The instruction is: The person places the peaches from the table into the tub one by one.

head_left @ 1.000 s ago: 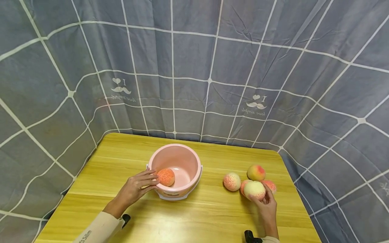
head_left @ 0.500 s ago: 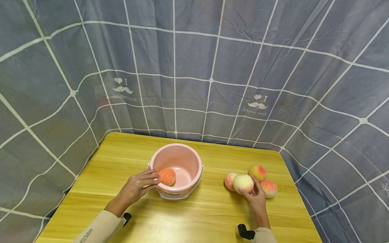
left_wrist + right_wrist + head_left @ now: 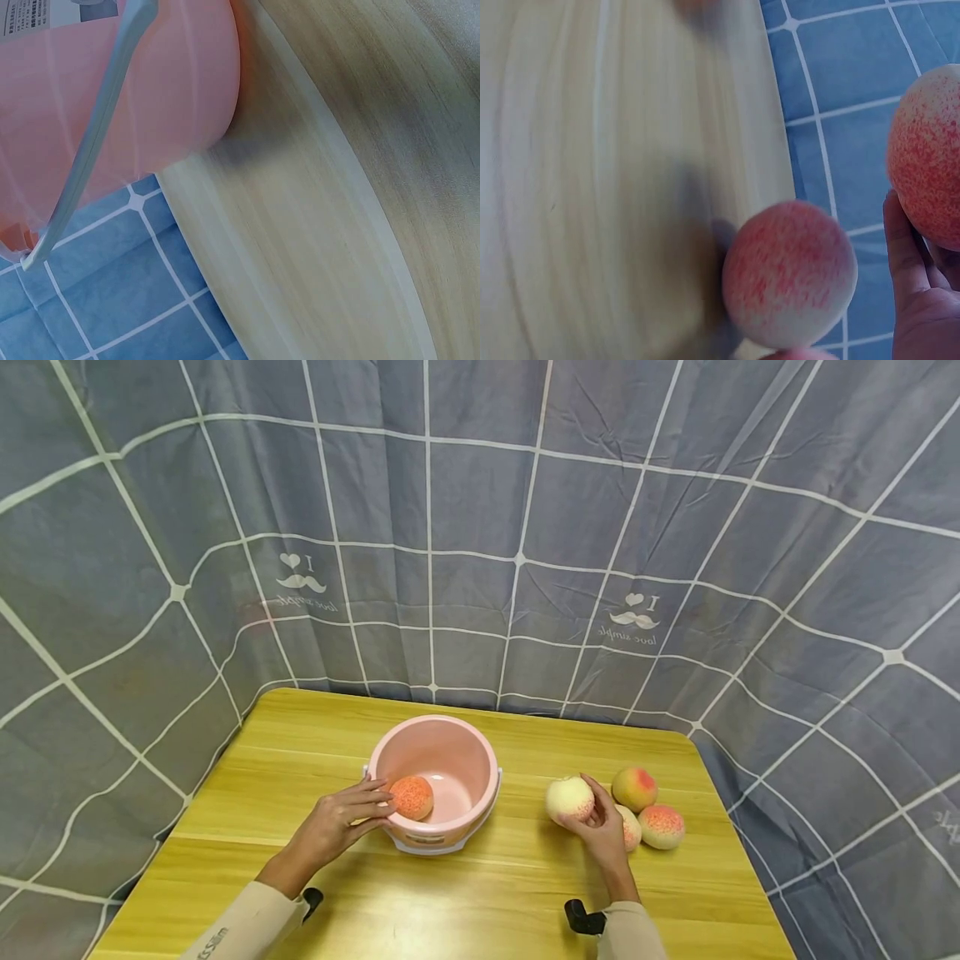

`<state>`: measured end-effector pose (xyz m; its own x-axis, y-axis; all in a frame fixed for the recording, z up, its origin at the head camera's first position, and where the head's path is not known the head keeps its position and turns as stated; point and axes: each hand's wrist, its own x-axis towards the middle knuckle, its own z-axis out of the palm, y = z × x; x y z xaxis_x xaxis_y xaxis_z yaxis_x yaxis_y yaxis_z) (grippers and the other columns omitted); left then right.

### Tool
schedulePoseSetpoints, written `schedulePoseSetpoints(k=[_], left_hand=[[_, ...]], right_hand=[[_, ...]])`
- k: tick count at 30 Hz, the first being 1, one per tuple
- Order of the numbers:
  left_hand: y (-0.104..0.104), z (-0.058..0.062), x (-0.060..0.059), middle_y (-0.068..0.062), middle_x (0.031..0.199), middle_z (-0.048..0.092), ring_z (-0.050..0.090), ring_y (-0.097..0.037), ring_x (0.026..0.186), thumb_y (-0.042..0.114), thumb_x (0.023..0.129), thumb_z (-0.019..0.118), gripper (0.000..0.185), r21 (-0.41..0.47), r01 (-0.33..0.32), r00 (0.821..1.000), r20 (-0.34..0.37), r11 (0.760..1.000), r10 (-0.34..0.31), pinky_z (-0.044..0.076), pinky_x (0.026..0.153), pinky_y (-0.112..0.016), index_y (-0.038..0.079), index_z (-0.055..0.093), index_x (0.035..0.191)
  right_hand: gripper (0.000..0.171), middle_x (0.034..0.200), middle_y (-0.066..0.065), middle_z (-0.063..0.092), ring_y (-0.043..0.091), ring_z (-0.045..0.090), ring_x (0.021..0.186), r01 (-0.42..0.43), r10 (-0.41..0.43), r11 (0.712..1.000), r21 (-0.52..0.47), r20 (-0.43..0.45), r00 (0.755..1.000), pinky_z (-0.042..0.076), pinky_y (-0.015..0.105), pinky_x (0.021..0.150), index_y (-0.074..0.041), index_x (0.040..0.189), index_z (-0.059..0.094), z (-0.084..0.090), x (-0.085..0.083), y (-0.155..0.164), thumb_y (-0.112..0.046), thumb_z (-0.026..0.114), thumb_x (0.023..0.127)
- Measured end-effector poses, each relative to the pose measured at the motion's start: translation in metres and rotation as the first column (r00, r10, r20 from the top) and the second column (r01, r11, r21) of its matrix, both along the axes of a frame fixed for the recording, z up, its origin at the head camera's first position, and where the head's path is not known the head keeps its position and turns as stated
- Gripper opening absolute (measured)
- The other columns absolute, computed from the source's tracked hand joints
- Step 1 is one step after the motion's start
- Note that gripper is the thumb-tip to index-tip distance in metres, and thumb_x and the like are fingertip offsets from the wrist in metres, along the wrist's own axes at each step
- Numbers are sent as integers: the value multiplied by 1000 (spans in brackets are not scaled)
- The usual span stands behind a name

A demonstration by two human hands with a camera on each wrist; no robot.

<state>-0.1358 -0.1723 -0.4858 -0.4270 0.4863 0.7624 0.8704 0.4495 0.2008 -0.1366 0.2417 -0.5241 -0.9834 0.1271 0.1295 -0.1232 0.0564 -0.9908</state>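
Pink plastic bucket (image 3: 442, 781) at the centre of the yellow wooden table (image 3: 315, 752): your left hand (image 3: 337, 818) rests straight-fingered against its rim, fingertips touching the orange peach (image 3: 412, 797) inside, likely steadying both. Your right hand (image 3: 603, 831) curls round a pale peach (image 3: 569, 798), lifted just left of three more peaches (image 3: 651, 810) clustered near the table's right edge, between them and the bucket.

left hand (image 3: 341, 820) fingers extended, right hand (image 3: 603, 827) fingers curled, gripping
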Motion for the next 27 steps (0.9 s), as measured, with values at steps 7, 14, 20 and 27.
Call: schedulePoseSetpoints(k=[7,14,20,27], left_hand=[[1,0,1,-9,99,73,69,-33,95,29,88,66,25,0,6,1000,9,1000,-6,50,99,-35,7,78,94],[2,0,1,-9,98,73,69,-33,95,30,89,65,26,-2,4,1000,18,1000,-4,50,99,-34,9,78,95],[2,-1,1,-11,97,73,68,-35,95,36,94,56,37,-1,3,999,45,1000,-3,48,101,-35,7,78,94],[1,0,0,-9,98,74,68,-35,96,38,92,57,38,-10,-8,998,61,1000,9,47,101,-37,6,78,93]], right_hand=[[75,135,13,47,4,55,107,-29,29,1000,6,17,999,51,12,89,0,142,43,6,-8,-9,12,75,75],[76,134,16,47,8,56,106,-77,78,997,-16,37,996,53,14,89,-3,142,45,11,-15,-13,11,77,74],[77,137,20,47,10,56,107,-103,103,995,3,9,995,54,16,88,-3,142,45,20,-22,-21,11,76,74],[75,136,23,46,9,56,109,-137,137,991,8,-48,989,51,15,92,0,141,44,35,-32,-33,12,75,74]])
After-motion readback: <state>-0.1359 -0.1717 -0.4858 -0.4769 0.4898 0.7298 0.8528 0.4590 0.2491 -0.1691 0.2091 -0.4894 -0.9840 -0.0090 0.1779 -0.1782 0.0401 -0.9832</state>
